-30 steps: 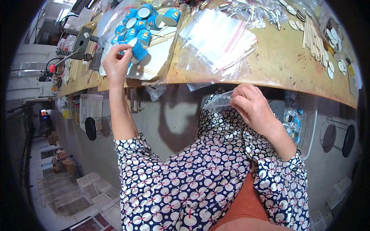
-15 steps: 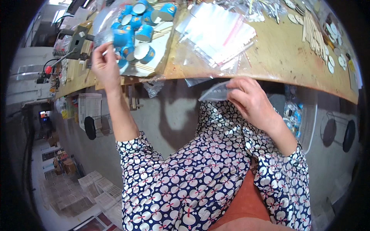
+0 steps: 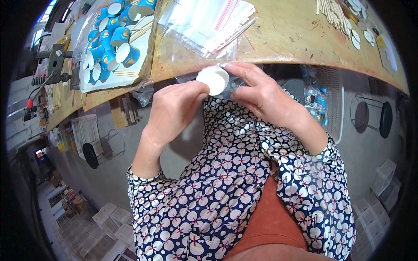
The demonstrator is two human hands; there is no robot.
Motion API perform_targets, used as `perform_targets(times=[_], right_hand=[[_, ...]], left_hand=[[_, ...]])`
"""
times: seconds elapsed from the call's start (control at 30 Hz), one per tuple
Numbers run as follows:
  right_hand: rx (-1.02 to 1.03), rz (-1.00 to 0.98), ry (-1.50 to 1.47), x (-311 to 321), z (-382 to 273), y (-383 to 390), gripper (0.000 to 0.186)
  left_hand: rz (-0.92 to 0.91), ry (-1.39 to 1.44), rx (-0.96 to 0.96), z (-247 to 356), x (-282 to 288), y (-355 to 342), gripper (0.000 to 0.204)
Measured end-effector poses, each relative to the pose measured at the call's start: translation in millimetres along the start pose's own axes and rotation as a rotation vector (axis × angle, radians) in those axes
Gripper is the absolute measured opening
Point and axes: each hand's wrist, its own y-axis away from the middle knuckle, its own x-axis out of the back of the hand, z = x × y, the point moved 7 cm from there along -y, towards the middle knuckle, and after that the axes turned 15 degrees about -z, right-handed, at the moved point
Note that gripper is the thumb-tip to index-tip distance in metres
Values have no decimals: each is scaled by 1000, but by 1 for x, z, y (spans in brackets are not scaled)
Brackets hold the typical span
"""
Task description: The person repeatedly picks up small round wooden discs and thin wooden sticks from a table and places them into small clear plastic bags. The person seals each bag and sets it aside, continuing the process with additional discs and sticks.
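Observation:
My left hand (image 3: 174, 108) pinches a small paper cup (image 3: 213, 81) at its edge, just beyond the table's front edge. The cup's white round side faces up, and a bit of blue shows beside it. My right hand (image 3: 265, 95), thumb and fingers closed, grips a clear plastic bag (image 3: 236, 83) right against the cup. Whether the cup is partly inside the bag, I cannot tell. Several blue paper cups (image 3: 105, 40) lie in a heap on a white sheet (image 3: 98, 86) at the table's left. Flat clear zip bags (image 3: 196, 21) are piled near the middle.
Thin wooden sticks (image 3: 333, 17) and white discs (image 3: 355, 39) lie at the table's right. A metal fixture (image 3: 55, 61) stands at the left. Below the table at the right is a white plastic basket (image 3: 335, 104). Black stools (image 3: 90, 155) stand on the floor.
My left hand has come from the cup heap to my right hand, bringing a cup to the bag. My right hand has shifted slightly up and left. The view has turned right.

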Motion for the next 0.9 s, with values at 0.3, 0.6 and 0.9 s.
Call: perform_targets(times=[0.3,0.6,0.9], right_hand=[[-5,-85,-44,-29,-7,2,53],[-127,-157,-16,-35,8,22,50],[-262,-163,-23,-56,41,60,52]], left_hand=[[-410,-675,-143,14,-65,-16,20],[-509,90,-242,-27,-141,-53,14],[-584,42,-214,-26,-193,-77,25]])
